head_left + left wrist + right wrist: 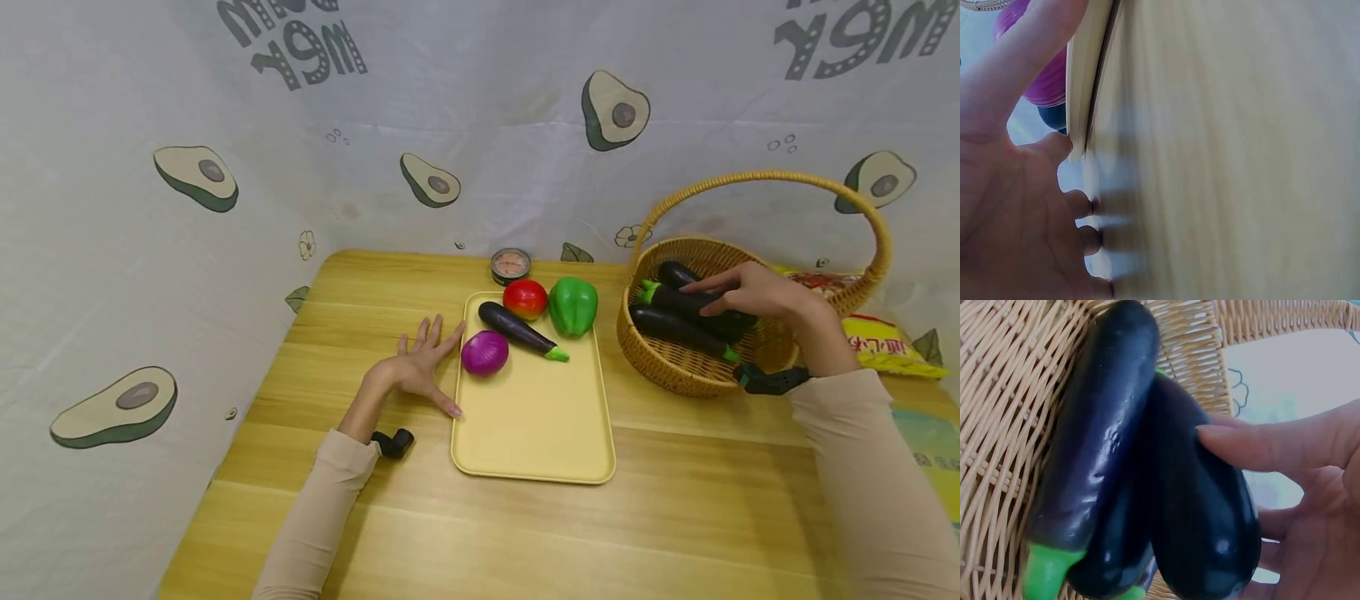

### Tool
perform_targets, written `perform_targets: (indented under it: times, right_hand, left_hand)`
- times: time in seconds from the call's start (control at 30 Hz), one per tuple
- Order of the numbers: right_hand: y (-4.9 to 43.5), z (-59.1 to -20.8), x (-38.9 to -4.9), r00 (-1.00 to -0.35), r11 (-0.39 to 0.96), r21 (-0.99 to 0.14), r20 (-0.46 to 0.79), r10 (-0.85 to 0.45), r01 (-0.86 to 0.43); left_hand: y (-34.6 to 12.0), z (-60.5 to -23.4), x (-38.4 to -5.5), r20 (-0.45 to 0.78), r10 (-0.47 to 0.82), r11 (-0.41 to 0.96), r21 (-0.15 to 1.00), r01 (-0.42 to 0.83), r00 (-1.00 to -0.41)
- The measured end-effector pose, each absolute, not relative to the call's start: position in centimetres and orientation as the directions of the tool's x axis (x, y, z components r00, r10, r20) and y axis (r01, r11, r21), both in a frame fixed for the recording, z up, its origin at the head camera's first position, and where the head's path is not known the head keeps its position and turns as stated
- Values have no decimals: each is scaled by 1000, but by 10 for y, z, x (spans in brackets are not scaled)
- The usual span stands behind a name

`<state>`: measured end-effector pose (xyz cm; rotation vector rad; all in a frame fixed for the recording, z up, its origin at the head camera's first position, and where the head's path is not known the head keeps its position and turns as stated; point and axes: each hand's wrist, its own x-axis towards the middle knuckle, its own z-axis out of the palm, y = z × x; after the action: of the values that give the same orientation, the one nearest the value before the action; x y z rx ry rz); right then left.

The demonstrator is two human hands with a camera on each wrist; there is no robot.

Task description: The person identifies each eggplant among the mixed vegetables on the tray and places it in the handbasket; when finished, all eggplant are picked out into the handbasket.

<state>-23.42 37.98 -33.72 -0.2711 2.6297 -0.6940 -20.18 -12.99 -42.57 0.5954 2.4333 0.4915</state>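
Observation:
My left hand (416,367) has its fingers spread at the left edge of a yellow tray (534,425). Thumb and index finger touch the tray rim, while the other fingertips rest on the table. On the tray lie a purple onion (485,353), an eggplant (517,329), a red tomato-like piece (525,298) and a green bell pepper (573,307). Inside the wicker basket (667,371), my right hand (757,292) holds a dark eggplant (1204,506) between thumb and fingers. Another eggplant (1094,437) lies beside it, with one more partly hidden between them.
The basket's tall arched handle (765,177) rises over the right hand. A round tin (511,265) stands behind the tray. Yellow snack packets (888,346) lie right of the basket, on the wooden table (540,533). An avocado-print cloth (495,108) hangs behind.

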Motion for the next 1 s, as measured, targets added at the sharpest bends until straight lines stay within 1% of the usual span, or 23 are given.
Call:
perform_targets:
  times: [0.3,0.7,1.0]
  right_hand:
    - [379,-339,-238,-888,867,-483,-336,-314,-124]
    - [388,-341,-242,-841,850,-502,-379,-385,-163]
    - [389,-344,-238,-832,839,-514,-377,-407,-177]
  left_hand:
    - [-131,-426,-201,-438,510,833,466,298,-740]
    - [-131,-427,-200,-434,518,825,479,298,-737]
    - [-129,-426,-200,-435,517,828,474,300,-738]
